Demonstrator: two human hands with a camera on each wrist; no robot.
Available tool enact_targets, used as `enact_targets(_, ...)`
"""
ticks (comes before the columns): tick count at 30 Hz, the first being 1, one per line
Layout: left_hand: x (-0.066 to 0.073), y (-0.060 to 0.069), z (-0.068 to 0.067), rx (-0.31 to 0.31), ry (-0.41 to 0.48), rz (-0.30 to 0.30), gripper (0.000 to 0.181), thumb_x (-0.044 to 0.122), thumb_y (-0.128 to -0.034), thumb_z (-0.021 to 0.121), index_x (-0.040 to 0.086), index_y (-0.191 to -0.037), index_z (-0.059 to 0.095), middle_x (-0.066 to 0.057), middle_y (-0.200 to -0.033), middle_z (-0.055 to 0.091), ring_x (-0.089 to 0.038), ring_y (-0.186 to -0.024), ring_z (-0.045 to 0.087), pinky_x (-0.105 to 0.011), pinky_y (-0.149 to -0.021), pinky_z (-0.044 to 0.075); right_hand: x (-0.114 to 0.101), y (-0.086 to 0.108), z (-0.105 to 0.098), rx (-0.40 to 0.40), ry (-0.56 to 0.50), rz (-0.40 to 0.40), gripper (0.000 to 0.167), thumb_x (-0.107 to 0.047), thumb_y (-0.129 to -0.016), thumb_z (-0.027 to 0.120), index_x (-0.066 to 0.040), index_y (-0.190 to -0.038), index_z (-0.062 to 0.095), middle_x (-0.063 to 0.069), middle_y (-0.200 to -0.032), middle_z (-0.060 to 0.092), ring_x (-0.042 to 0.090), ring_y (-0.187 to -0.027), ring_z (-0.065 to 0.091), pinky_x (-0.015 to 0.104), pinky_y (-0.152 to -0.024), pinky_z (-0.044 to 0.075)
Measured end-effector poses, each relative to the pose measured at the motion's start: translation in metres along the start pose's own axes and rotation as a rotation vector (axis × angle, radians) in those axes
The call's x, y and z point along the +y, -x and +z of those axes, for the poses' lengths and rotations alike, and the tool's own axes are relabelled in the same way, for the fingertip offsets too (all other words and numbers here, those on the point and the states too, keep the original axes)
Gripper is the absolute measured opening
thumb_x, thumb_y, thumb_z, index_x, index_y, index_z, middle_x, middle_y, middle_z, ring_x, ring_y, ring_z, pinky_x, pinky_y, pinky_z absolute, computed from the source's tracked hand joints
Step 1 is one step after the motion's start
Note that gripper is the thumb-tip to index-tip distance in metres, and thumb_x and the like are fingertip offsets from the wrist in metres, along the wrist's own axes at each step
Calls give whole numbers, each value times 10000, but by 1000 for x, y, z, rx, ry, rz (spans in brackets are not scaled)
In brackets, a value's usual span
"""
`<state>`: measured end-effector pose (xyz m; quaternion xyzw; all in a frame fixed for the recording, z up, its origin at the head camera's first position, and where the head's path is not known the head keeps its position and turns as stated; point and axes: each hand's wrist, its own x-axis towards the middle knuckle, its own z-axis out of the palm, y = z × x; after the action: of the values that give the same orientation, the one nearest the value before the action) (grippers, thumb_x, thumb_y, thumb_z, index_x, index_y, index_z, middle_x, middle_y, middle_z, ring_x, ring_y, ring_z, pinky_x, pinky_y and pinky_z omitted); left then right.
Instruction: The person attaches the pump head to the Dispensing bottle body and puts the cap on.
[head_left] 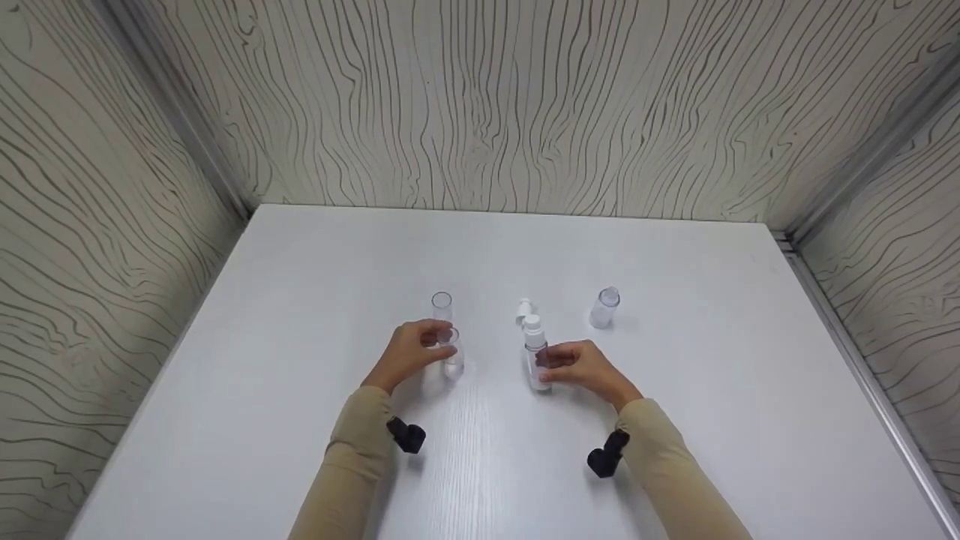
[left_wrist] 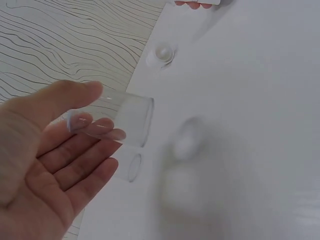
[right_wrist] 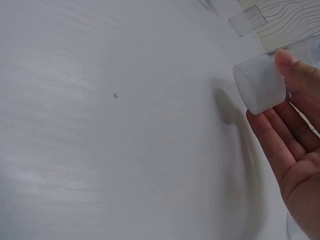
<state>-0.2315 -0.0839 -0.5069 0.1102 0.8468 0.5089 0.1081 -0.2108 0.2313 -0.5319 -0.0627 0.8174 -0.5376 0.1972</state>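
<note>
My left hand (head_left: pixel 409 351) pinches a clear, tube-like cap (left_wrist: pixel 131 119) between thumb and fingers. In the left wrist view this cap is tilted sideways, its rim facing away from the palm. A second clear cap (head_left: pixel 442 305) stands on the table just beyond that hand. My right hand (head_left: pixel 589 369) grips a clear bottle (head_left: pixel 532 366) with a white top, upright in the head view. The right wrist view shows its whitish base (right_wrist: pixel 260 84), with the thumb on one side and fingers on the other. Behind the bottle is a white pump top (head_left: pixel 524 307).
Another clear bottle (head_left: pixel 604 307), without a white top, stands at the right on the white table (head_left: pixel 675 450). Wood-patterned panels (head_left: pixel 480 105) enclose the back and sides. Black wrist cameras (head_left: pixel 407 435) sit on both sleeves.
</note>
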Motion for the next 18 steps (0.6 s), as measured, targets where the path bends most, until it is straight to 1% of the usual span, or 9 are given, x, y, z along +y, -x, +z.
enact_targets(5, 4, -2, 1, 6, 15, 51, 408, 141, -855, 719, -6, -1224, 625, -190, -1173, 683, -333, -1114, 652, -424, -1003, 535, 1, -1, 0, -12, -41, -25, 595, -186, -761, 813, 91, -1238, 590, 267, -1242, 638, 66, -998, 661, 151, -857, 552)
enact_targets(7, 5, -3, 2, 13, 21, 51, 406, 144, -855, 719, -1, -1223, 628, -187, -1166, 684, -330, -1110, 654, -417, -1000, 537, 1, 0, -1, -12, -49, -21, 588, -174, -760, 813, 88, -1237, 592, 269, -1241, 638, 69, -995, 663, 143, -850, 549)
enact_targets(12, 8, -6, 6, 32, 31, 44, 412, 176, -858, 720, 14, -1226, 630, -166, -1164, 687, -309, -1099, 659, -404, -997, 540, 2, 0, -1, -10, -34, -19, 578, -170, -771, 803, 81, -1245, 588, 256, -1238, 645, 119, -1029, 672, 186, -877, 562)
enact_targets(18, 12, -9, 11, 58, 35, 52, 406, 214, -857, 724, 21, -1206, 646, -144, -1129, 703, -268, -1049, 672, -369, -958, 561, 3, 0, 1, -3, -20, -13, 545, -165, -788, 789, 69, -1241, 597, 250, -1238, 647, 167, -1047, 669, 239, -905, 566)
